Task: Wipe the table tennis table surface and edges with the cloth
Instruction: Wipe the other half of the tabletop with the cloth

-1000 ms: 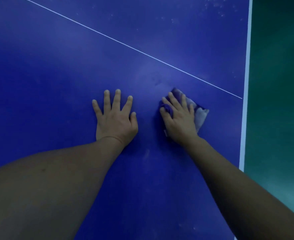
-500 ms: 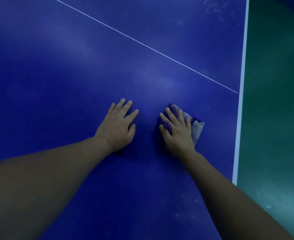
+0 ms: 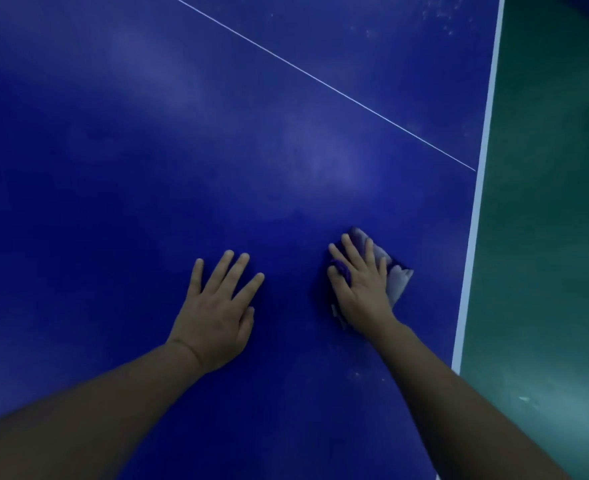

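The right hand [image 3: 360, 289] lies flat, fingers straight, pressing the cloth [image 3: 395, 277] onto the blue desk [image 3: 147, 150] in the lower right of the frame, near the white edge stripe [image 3: 478, 202]. The left hand [image 3: 217, 313] rests open, palm down, lower centre, apart from the cloth. Green floor [image 3: 546, 237] fills the right.
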